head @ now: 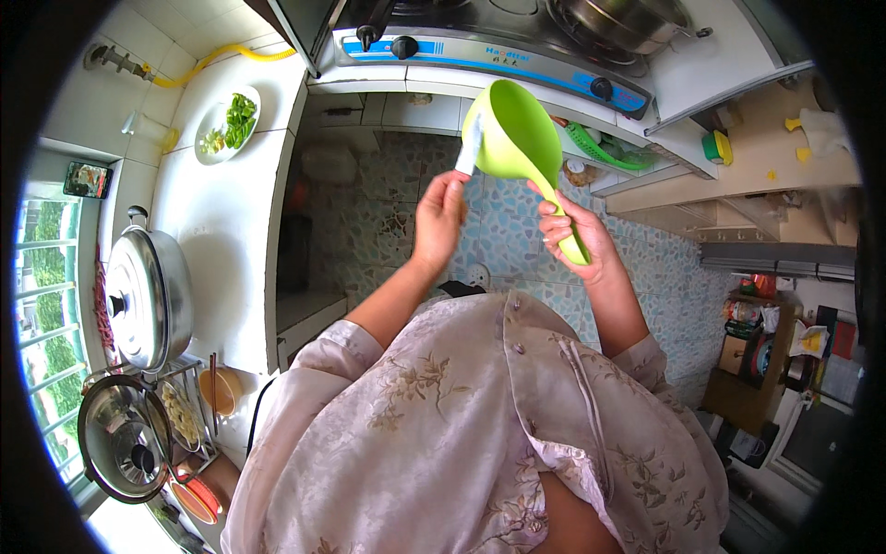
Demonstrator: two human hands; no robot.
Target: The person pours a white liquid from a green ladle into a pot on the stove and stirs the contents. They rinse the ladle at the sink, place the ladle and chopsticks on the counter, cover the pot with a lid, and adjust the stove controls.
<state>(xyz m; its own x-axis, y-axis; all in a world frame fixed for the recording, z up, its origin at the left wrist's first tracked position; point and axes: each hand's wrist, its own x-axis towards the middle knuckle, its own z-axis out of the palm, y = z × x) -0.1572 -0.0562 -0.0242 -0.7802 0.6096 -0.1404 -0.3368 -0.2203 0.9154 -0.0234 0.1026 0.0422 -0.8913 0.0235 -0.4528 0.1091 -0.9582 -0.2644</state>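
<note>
My right hand (585,239) grips the handle of a light green plastic water ladle (495,142). Its deep bowl is raised in front of the gas stove, with the opening turned to the right. Between thumb and fingers, my left hand (439,218) pinches the lower end of a whitish strip (471,145), which looks like a label. The strip's upper part lies along the outside wall of the ladle's bowl; how firmly it sticks there I cannot tell.
A gas stove (484,55) with a metal pot (626,24) stands ahead. On the left counter (228,263) are a plate of chopped green vegetables (235,124), a lidded pot (149,298) and a bowl with chopsticks (225,391). A sponge (716,147) sits at right.
</note>
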